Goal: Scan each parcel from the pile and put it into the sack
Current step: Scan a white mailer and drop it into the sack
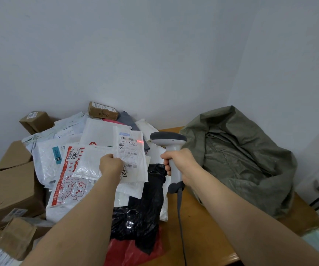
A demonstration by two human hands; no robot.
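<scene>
A person's left hand (110,165) pinches a flat white padded mailer with a printed shipping label (130,150), lifted above the pile, while the right hand (177,162) beside it grips the handle of a grey corded handheld barcode scanner (171,148), whose red beam falls at the right end of the label's barcode. Scanning appears under way; judging by the heap, most of the job remains. Beneath and left of the left hand lie dozens of white, black and red plastic mailers (74,181), with brown cardboard boxes (10,189) beyond them. Right of the scanning hand slumps the open olive-green woven sack (241,156), its contents not visible. Everything rests on a tan wooden table (202,227), set in a corner of pale grey walls (154,54).
</scene>
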